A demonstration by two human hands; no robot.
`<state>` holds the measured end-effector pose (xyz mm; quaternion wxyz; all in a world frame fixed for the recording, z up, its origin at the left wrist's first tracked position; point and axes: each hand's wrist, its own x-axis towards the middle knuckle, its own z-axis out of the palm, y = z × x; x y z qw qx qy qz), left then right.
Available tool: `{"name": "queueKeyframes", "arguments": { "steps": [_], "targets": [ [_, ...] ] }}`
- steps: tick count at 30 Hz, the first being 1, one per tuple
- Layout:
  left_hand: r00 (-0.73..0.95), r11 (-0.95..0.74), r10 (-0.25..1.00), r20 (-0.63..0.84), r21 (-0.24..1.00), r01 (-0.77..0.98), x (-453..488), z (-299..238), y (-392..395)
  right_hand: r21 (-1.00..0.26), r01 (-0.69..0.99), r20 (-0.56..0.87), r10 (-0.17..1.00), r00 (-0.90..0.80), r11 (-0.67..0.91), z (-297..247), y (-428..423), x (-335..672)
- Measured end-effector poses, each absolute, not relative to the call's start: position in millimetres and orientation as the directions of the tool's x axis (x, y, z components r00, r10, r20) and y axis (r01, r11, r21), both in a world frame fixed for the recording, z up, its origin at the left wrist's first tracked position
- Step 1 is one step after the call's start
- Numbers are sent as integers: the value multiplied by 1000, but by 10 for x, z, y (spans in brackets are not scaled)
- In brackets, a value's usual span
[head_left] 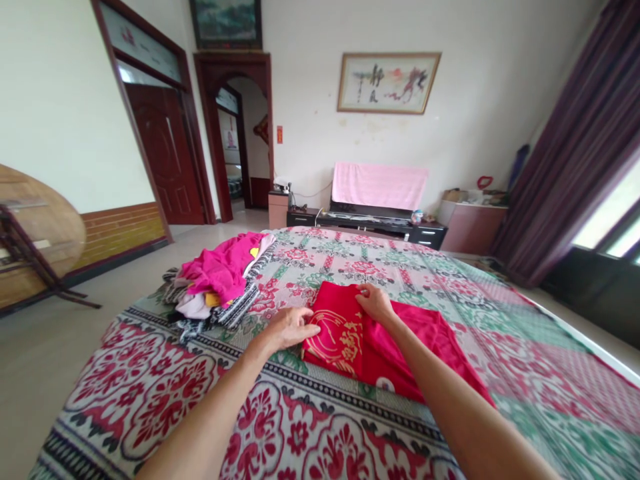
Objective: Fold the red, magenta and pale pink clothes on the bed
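Observation:
A red shirt (pixel 400 320) with gold lettering and a round gold design lies partly folded on the patterned bedspread (pixel 170 373). Its left part is doubled over, and the rest stretches off to the right under my right forearm. My right hand (pixel 376 304) pinches the far end of the folded panel's right edge. At the panel's left edge is my left hand (pixel 293 328), thumb and fingers apart, the thumb lying over the cloth. A small white round patch (pixel 385 384) shows at the shirt's near edge.
A heap of clothes (pixel 220 273), bright pink on top with black-and-white pieces below, lies on the bed's left. Beyond the bed stand a low black cabinet (pixel 429 236) and a pink cloth (pixel 380 185) draped over a panel. A folded round table (pixel 40 233) leans at the left wall.

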<state>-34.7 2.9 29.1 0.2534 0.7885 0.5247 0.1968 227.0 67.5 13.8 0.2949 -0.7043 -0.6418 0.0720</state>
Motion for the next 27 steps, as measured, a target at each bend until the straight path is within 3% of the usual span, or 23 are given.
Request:
{"name": "queueKeyframes", "arguments": {
  "steps": [6,9,12,17,21,27],
  "targets": [
    [411,-286,912,8,730,621,-415,274,79,-525,835,462,879,119,163,113,437,2314],
    [463,-243,885,-40,809,535,-465,278,98,-495,789,548,835,-40,363,133,175,2341],
    [499,-249,864,-65,807,536,-506,298,68,-429,711,587,771,-249,556,153,-102,2348],
    [564,-294,825,-46,817,496,-593,309,-106,-326,599,586,654,-478,731,164,-441,2331],
    [538,-387,838,86,789,477,-638,190,-281,-302,599,555,648,-522,742,150,-607,2306],
    [379,-566,824,422,565,600,-526,-14,-441,-268,637,572,651,-498,723,118,-732,2235]
  ]
}}
